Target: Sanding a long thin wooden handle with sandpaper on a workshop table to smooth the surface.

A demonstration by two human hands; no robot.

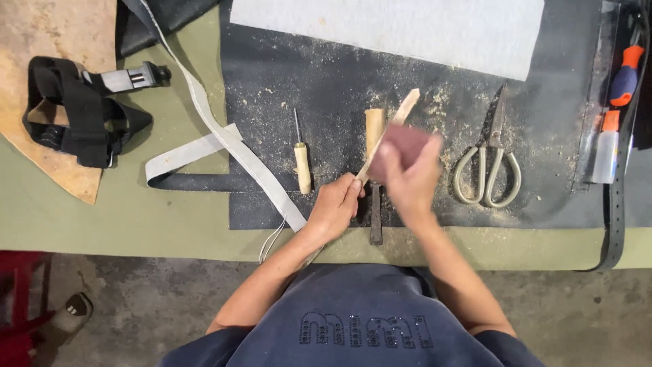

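Over the dusty black mat (326,88) on the table, my left hand (333,207) is clamped on a thin wooden strip (394,129) while my right hand (407,170), blurred, pinches a reddish sanding pad (411,144) against it, shavings already scattered, sanding seemingly unfinished.

Thin wooden stick (388,138), pale tan, flat and narrow, lay at a slant: lower end gripped near the table's front edge, upper end pointing up and to the right, w/ a blunt squared tip. It sat raised over the dark dusty mat, crossing just above a wooden-handled tool. Sandpaper piece (407,146), reddish-brown, small and roughly rectangular, was pressed against the stick's mid section on its right side, partly wrapped under fingers. Its edges were blurred, so exact shape couldn't be told. Stick and sandpaper were touching; fine sawdust lay scattered beneath both.
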